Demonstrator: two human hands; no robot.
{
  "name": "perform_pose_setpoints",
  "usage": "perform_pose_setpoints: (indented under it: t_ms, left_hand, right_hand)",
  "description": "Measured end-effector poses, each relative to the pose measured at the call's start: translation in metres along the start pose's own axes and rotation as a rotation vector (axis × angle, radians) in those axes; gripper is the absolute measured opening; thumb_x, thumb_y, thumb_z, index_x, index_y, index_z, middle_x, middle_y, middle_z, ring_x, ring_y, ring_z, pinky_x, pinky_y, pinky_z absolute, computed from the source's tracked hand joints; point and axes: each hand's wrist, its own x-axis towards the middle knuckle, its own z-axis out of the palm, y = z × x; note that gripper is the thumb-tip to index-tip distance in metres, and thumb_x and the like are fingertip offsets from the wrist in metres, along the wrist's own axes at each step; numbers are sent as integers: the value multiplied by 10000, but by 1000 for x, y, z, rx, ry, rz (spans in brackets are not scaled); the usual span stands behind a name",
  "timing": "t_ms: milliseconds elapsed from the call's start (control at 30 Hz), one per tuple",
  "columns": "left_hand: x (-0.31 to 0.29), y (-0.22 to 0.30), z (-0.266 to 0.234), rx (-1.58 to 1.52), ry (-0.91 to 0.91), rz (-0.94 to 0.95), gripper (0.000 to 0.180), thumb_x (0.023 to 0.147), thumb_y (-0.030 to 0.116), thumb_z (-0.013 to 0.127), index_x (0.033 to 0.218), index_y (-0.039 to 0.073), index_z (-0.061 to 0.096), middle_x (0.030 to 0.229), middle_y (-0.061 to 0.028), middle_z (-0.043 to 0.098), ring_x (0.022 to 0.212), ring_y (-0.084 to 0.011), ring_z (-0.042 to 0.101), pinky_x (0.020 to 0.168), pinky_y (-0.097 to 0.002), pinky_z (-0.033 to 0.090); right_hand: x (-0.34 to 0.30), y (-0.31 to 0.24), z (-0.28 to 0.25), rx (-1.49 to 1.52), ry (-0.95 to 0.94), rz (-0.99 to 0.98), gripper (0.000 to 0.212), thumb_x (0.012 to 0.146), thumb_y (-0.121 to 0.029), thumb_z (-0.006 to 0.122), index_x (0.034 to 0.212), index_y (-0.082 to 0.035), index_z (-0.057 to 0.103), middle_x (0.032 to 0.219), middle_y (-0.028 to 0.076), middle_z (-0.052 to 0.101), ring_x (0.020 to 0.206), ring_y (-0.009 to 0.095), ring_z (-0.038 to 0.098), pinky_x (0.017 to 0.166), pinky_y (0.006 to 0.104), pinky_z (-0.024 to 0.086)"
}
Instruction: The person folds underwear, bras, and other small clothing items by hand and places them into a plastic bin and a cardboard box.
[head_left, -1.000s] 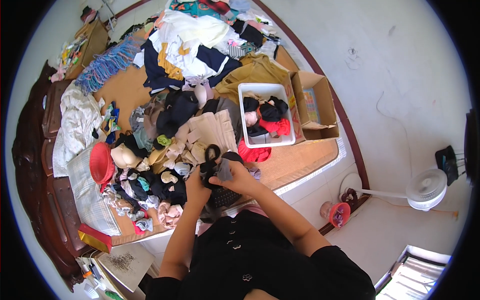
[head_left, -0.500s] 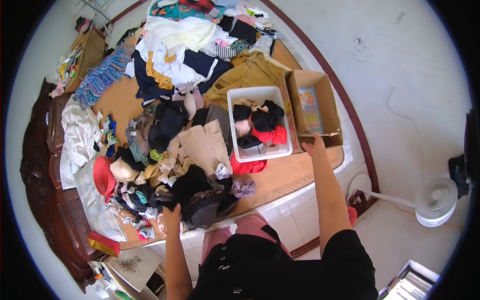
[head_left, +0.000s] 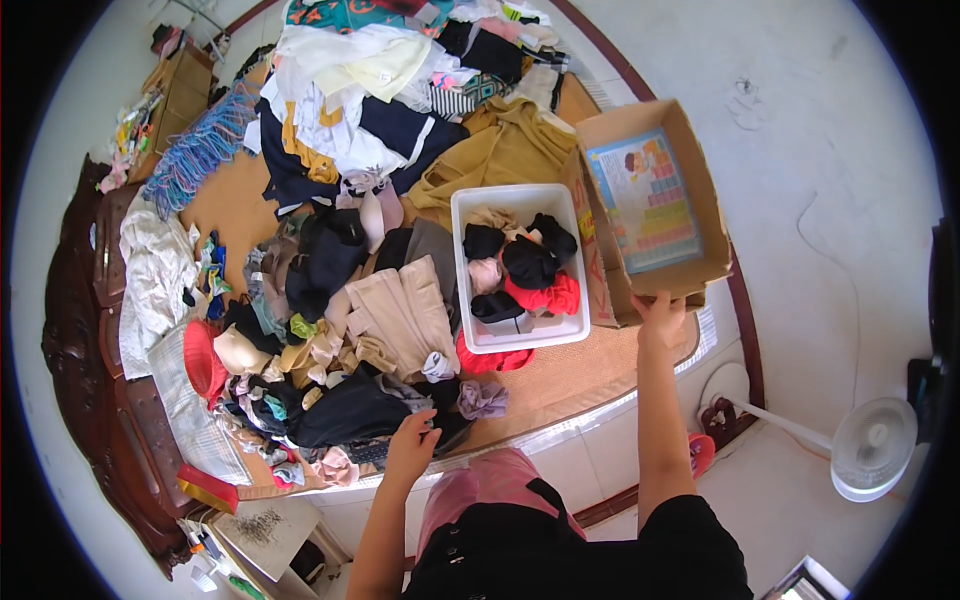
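Note:
My right hand [head_left: 660, 318] grips the near edge of an open cardboard box [head_left: 712, 222], which tilts so its inside faces me. A colourful printed sheet [head_left: 650, 205] lies in it. More brown cardboard with a printed side shows beneath and to the left; whether it is a separate piece I cannot tell. My left hand [head_left: 408, 448] is empty, fingers apart, beside a heap of dark clothes [head_left: 345, 412] at the bed's near edge. Left of the box stands a white plastic bin [head_left: 525, 342] holding black, red, pink and beige bras or underwear.
Folded beige cloth [head_left: 405, 315], a mustard garment [head_left: 490, 150] and a pile of white and navy clothes [head_left: 345, 125] cover the bed. Blue hangers [head_left: 205, 145] lie at the far left. A white fan [head_left: 872, 430] stands on the floor at the right. A dark wooden headboard [head_left: 85, 350] runs along the left.
The cardboard box has been raised and tilted toward me by my right hand, showing more of the sheet. My left hand has moved right, off the dark clothes, which now lie flatter and spread further left.

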Motion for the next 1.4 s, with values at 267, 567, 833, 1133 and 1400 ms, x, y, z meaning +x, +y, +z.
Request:
perform_pose_setpoints:
  t_ms: [267,567,833,1133,1400]
  left_hand:
    - [31,49,17,155,-62,192,346,803,125,619,1138,65,560,1075,-122,591,886,-261,609,732,-325,486]
    - [66,44,46,202,-105,291,346,787,154,620,1113,58,556,1078,-140,587,969,-322,572,806,-384,464]
    - [125,-31,81,105,6,-26,492,815,239,630,1211,-19,492,979,-177,633,848,-253,628,759,-340,481]
    - [208,-59,137,-272,-46,-189,376,851,160,594,1183,56,452,1020,-109,579,870,-203,590,632,-307,528]
    - [218,-46,144,-687,-78,-311,301,665,-49,484,957,-32,555,881,-109,582,771,-209,569,639,-308,486]
  right_hand:
    - [20,-76,57,-184,-276,-305,318,844,-54,456,1152,15,485,975,89,581,757,175,602,548,290,549]
    - [111,-37,168,-560,-346,-571,431,829,-228,575,1212,-36,528,1041,154,618,849,283,627,756,355,501]
    - [62,79,17,-1338,-815,-236,440,788,-352,607,1067,-14,570,973,238,618,889,409,594,785,466,474]
    - [-28,138,-112,-1614,-516,-188,310,806,-367,597,896,-71,625,761,218,626,741,402,607,683,482,476]
    - [-143,158,-137,-1478,-405,40,262,836,-317,558,897,-67,605,762,233,619,751,427,597,717,497,462]
